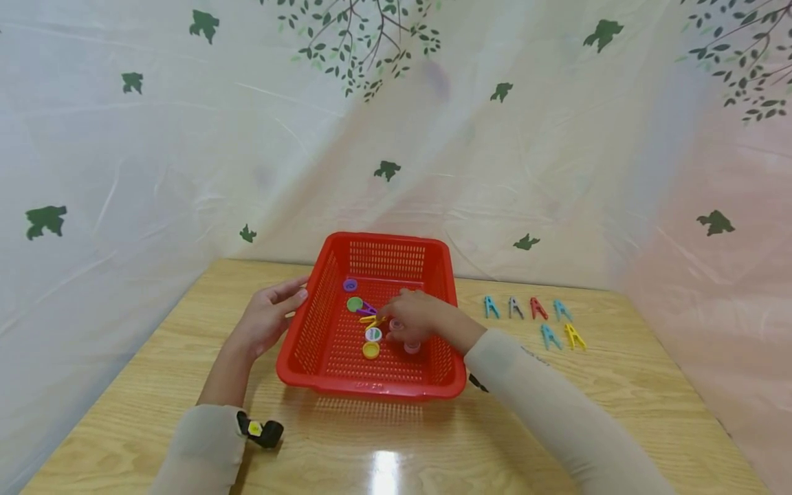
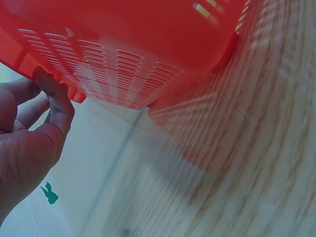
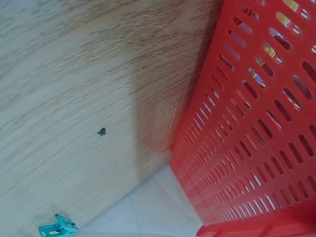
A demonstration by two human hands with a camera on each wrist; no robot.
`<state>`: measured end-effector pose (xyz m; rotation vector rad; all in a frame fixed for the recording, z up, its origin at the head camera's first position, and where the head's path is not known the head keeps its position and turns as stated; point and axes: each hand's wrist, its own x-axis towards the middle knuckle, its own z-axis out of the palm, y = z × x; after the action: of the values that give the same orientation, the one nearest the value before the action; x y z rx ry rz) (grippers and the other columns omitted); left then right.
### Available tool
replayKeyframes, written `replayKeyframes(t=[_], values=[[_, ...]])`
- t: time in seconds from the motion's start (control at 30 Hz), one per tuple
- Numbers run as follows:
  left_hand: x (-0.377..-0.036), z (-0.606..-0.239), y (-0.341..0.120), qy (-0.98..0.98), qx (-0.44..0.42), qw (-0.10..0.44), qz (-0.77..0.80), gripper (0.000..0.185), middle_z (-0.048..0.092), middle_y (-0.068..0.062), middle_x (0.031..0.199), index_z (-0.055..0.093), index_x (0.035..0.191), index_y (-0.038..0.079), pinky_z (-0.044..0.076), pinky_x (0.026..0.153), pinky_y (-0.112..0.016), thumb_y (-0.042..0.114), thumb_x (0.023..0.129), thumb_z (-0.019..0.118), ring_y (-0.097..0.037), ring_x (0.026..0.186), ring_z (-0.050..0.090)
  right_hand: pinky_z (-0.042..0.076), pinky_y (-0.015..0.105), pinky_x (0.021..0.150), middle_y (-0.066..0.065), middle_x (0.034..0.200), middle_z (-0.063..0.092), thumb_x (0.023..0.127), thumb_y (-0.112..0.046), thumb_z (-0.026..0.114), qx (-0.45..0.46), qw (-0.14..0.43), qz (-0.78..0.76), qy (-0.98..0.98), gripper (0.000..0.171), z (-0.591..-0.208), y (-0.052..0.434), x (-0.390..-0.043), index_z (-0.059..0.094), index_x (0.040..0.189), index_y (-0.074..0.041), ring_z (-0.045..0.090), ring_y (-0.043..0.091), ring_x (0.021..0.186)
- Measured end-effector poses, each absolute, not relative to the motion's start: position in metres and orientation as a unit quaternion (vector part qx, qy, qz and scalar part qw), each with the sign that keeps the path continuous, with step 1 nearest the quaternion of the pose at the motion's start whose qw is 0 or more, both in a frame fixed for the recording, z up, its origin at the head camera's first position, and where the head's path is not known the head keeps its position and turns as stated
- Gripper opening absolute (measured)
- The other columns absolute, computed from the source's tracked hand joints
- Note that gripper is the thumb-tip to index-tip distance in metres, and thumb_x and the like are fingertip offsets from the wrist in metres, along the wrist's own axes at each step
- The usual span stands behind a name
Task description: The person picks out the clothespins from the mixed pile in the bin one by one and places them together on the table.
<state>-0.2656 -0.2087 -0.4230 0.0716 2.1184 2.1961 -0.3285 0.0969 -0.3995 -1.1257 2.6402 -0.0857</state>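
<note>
A red slotted basket (image 1: 322, 344) stands on the wooden table (image 1: 155, 357). My left hand (image 1: 272, 313) rests against its left rim, and the left wrist view shows the fingertips (image 2: 52, 86) touching the basket (image 2: 128, 44) under the rim. My right hand (image 1: 411, 317) reaches inside, fingers curled down, and pinches a yellow peg (image 1: 372, 320). Beside it lie a purple peg (image 1: 367, 309) and several bottle caps: purple (image 1: 350, 284), green (image 1: 355, 304), white (image 1: 373, 334), yellow (image 1: 370, 350), pink (image 1: 412, 348). The right wrist view shows only the basket wall (image 3: 256, 148).
Several clothes pegs lie on the table right of the basket, among them blue (image 1: 491, 306), red (image 1: 537, 308) and yellow (image 1: 575, 336). One teal peg (image 3: 57, 228) shows in the right wrist view. A leaf-printed plastic curtain (image 1: 155, 172) closes off the back and both sides.
</note>
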Motion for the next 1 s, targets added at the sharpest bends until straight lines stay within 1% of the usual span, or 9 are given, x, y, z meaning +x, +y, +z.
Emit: replayKeyframes(t=[0.1, 0.27, 0.37, 0.5, 0.57, 0.63, 0.77, 0.93, 1.0], values=[[-0.2659, -0.4233, -0.2083, 0.692, 0.022, 0.045, 0.720, 0.053, 0.053, -0.016, 0.148, 0.050, 0.152, 0.013, 0.058, 0.093, -0.038, 0.026, 0.103, 0.063, -0.025, 0.120, 0.064, 0.049, 0.033, 0.089, -0.007, 0.129, 0.067, 0.093, -0.038, 0.074, -0.389, 0.133, -0.026, 0.911, 0.051, -0.4002, 0.0963, -0.3296, 0.063, 0.141, -0.028, 0.051, 0.016, 0.102], [-0.2666, -0.4232, -0.2076, 0.690, 0.020, 0.046, 0.722, 0.052, 0.053, -0.016, 0.148, 0.050, 0.152, 0.013, 0.058, 0.093, -0.038, 0.026, 0.103, 0.063, -0.025, 0.120, 0.064, 0.048, 0.040, 0.102, -0.006, 0.133, 0.065, 0.092, -0.039, 0.074, -0.398, 0.107, -0.011, 0.911, 0.050, -0.4015, 0.0969, -0.3303, 0.064, 0.140, -0.029, 0.052, 0.016, 0.109], [-0.2669, -0.4227, -0.2075, 0.690, 0.019, 0.044, 0.722, 0.053, 0.054, -0.015, 0.148, 0.050, 0.152, 0.013, 0.058, 0.093, -0.038, 0.026, 0.103, 0.063, -0.024, 0.119, 0.064, 0.047, 0.043, 0.106, -0.005, 0.139, 0.060, 0.091, -0.039, 0.076, -0.406, 0.102, -0.004, 0.908, 0.056, -0.4020, 0.0973, -0.3301, 0.058, 0.145, -0.035, 0.051, 0.017, 0.114], [-0.2670, -0.4226, -0.2076, 0.693, 0.018, 0.043, 0.720, 0.053, 0.054, -0.014, 0.148, 0.050, 0.152, 0.013, 0.058, 0.093, -0.038, 0.027, 0.103, 0.064, -0.023, 0.119, 0.064, 0.046, 0.043, 0.107, -0.003, 0.144, 0.053, 0.091, -0.033, 0.076, -0.415, 0.123, 0.016, 0.902, 0.068, -0.4021, 0.0970, -0.3285, 0.046, 0.152, -0.046, 0.047, 0.018, 0.115], [-0.2668, -0.4227, -0.2079, 0.693, 0.019, 0.042, 0.719, 0.053, 0.054, -0.014, 0.148, 0.051, 0.152, 0.014, 0.058, 0.093, -0.038, 0.027, 0.102, 0.064, -0.023, 0.119, 0.064, 0.045, 0.043, 0.108, -0.002, 0.145, 0.051, 0.092, -0.032, 0.075, -0.418, 0.131, 0.028, 0.899, 0.067, -0.4015, 0.0966, -0.3272, 0.046, 0.151, -0.048, 0.046, 0.019, 0.115], [-0.2668, -0.4230, -0.2080, 0.693, 0.021, 0.042, 0.719, 0.054, 0.054, -0.014, 0.149, 0.050, 0.152, 0.013, 0.058, 0.093, -0.038, 0.027, 0.102, 0.064, -0.023, 0.119, 0.064, 0.044, 0.042, 0.107, -0.002, 0.145, 0.051, 0.094, -0.033, 0.073, -0.421, 0.130, 0.034, 0.897, 0.060, -0.4010, 0.0961, -0.3268, 0.051, 0.148, -0.047, 0.045, 0.019, 0.116], [-0.2675, -0.4237, -0.2083, 0.690, 0.022, 0.041, 0.722, 0.053, 0.054, -0.015, 0.149, 0.051, 0.152, 0.013, 0.058, 0.093, -0.038, 0.026, 0.102, 0.064, -0.023, 0.118, 0.065, 0.044, 0.044, 0.105, -0.001, 0.146, 0.053, 0.096, -0.036, 0.070, -0.428, 0.123, 0.031, 0.895, 0.046, -0.4001, 0.0949, -0.3269, 0.061, 0.141, -0.040, 0.045, 0.020, 0.117], [-0.2673, -0.4243, -0.2086, 0.689, 0.024, 0.042, 0.723, 0.053, 0.053, -0.015, 0.150, 0.051, 0.152, 0.013, 0.058, 0.093, -0.038, 0.027, 0.102, 0.064, -0.023, 0.119, 0.064, 0.044, 0.043, 0.100, 0.000, 0.151, 0.053, 0.098, -0.036, 0.067, -0.428, 0.123, 0.022, 0.895, 0.040, -0.4000, 0.0942, -0.3279, 0.067, 0.137, -0.034, 0.044, 0.020, 0.115], [-0.2673, -0.4244, -0.2087, 0.689, 0.024, 0.042, 0.723, 0.054, 0.053, -0.015, 0.150, 0.050, 0.152, 0.013, 0.058, 0.093, -0.038, 0.027, 0.102, 0.064, -0.024, 0.119, 0.064, 0.044, 0.043, 0.101, -0.001, 0.151, 0.053, 0.098, -0.037, 0.067, -0.427, 0.122, 0.021, 0.896, 0.038, -0.4003, 0.0939, -0.3288, 0.068, 0.136, -0.032, 0.046, 0.021, 0.116]])
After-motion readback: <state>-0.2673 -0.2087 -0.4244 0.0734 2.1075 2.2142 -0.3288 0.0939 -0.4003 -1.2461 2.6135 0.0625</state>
